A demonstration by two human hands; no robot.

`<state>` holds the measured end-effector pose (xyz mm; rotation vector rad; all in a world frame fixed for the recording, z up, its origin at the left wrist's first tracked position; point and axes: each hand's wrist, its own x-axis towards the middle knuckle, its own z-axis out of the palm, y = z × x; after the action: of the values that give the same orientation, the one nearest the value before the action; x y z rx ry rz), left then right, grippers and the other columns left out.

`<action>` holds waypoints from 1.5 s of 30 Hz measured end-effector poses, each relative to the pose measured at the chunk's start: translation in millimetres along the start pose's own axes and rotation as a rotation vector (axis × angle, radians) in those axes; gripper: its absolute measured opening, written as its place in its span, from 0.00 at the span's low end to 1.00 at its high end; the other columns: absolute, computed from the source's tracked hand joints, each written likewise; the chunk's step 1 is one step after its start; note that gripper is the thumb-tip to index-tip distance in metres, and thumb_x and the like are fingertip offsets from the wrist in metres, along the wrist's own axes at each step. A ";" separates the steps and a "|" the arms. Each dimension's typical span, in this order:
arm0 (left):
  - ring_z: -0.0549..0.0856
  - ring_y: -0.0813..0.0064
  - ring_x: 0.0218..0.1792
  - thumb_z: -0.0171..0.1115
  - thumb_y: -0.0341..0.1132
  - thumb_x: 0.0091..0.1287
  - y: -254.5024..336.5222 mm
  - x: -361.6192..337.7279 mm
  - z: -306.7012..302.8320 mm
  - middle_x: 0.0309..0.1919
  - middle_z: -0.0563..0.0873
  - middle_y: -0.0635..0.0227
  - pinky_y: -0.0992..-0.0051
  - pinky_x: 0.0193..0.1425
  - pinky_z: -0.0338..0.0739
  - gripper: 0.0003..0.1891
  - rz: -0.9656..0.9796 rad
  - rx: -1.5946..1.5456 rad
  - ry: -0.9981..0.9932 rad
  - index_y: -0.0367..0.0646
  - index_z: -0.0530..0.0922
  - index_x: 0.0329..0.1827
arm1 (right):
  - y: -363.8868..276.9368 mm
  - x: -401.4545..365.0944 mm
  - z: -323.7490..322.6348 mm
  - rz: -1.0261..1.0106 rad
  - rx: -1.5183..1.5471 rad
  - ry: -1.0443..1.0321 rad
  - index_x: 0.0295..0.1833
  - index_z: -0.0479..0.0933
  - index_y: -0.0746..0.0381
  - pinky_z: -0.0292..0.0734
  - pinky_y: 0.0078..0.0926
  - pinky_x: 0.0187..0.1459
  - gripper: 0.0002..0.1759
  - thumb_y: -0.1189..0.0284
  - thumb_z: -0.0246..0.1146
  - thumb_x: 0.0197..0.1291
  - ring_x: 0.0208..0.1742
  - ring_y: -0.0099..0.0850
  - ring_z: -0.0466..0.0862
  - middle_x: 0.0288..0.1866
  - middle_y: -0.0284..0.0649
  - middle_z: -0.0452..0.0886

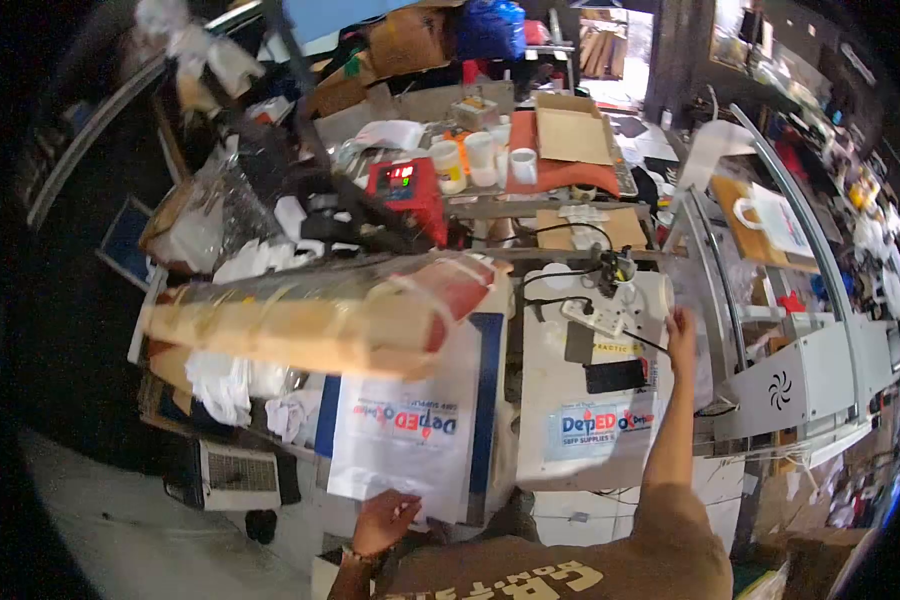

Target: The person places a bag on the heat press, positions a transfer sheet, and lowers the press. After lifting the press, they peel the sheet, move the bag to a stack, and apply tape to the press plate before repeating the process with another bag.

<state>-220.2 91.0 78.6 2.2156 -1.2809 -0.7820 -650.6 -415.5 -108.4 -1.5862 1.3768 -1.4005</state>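
My left hand [385,522] is at the lower edge of a white printed sheet [390,465], fingers curled in on it. The sheet lies on a dark blue pad [487,375], its red and blue lettering upside down from here. A long, yellowed heat-press head [300,325], smeared by motion, hangs over the sheet's far end. My right arm stretches forward. My right hand [681,338] is closed at the right edge of a pale board [540,440]; what it grips I cannot tell. On that board are a white power strip [592,317], a dark phone-like slab [615,376] and another printed piece [580,440].
Behind stands a red control box [406,190] with a lit display, beside white cups [481,160] and an open cardboard box [573,130]. Black cables run to the power strip. To the right is a grey metal machine [790,390]. Crumpled white material [220,385] lies at left.
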 end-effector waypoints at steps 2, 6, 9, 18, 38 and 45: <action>0.86 0.59 0.33 0.65 0.40 0.71 -3.8 11.1 -0.8 0.31 0.86 0.58 0.62 0.40 0.79 0.12 0.236 0.092 -0.048 0.40 0.88 0.44 | -73.6 -66.2 -6.9 0.059 -0.092 -0.174 0.49 0.77 0.63 0.72 0.21 0.48 0.06 0.74 0.62 0.71 0.45 0.21 0.78 0.42 0.34 0.80; 0.85 0.63 0.38 0.64 0.41 0.73 11.6 26.7 -9.2 0.45 0.84 0.56 0.64 0.47 0.81 0.20 0.319 -0.136 -0.152 0.42 0.80 0.64 | -222.9 -188.2 20.4 0.025 0.077 -0.588 0.48 0.76 0.63 0.71 0.22 0.49 0.05 0.76 0.62 0.69 0.45 0.24 0.76 0.43 0.34 0.77; 0.85 0.69 0.41 0.64 0.39 0.74 9.0 26.6 -9.9 0.50 0.83 0.58 0.68 0.47 0.82 0.25 0.473 -0.353 -0.051 0.43 0.73 0.72 | -291.9 -257.8 60.1 -0.191 0.148 -0.836 0.48 0.77 0.64 0.72 0.27 0.52 0.05 0.78 0.63 0.67 0.48 0.32 0.77 0.44 0.38 0.77; 0.80 0.87 0.28 0.59 0.30 0.76 -131.9 12.1 -112.8 0.45 0.89 0.68 0.85 0.28 0.75 0.17 0.034 -1.232 -0.278 0.39 0.78 0.65 | -443.9 -401.2 222.8 -0.411 0.081 -1.026 0.47 0.84 0.64 0.76 0.33 0.48 0.08 0.81 0.66 0.63 0.46 0.40 0.80 0.44 0.43 0.79; 0.73 0.88 0.20 0.57 0.29 0.74 -242.5 87.3 -212.7 0.36 0.87 0.71 0.86 0.19 0.66 0.15 -0.140 -1.698 -0.449 0.34 0.80 0.61 | -501.5 -418.4 390.1 -0.255 0.168 -0.892 0.46 0.84 0.66 0.76 0.28 0.40 0.09 0.74 0.70 0.63 0.37 0.33 0.82 0.37 0.42 0.83; 0.81 0.86 0.23 0.56 0.31 0.75 -259.9 145.8 -233.6 0.39 0.89 0.67 0.86 0.22 0.74 0.15 -0.140 -1.687 -0.575 0.34 0.80 0.60 | -521.0 -394.0 437.3 -0.284 0.111 -0.904 0.47 0.80 0.69 0.77 0.29 0.44 0.08 0.76 0.67 0.67 0.45 0.34 0.82 0.44 0.45 0.80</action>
<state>156.9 106.9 48.6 0.6762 -0.2114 -1.7062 -40.0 18.5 129.9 -2.0136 0.5409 -0.6865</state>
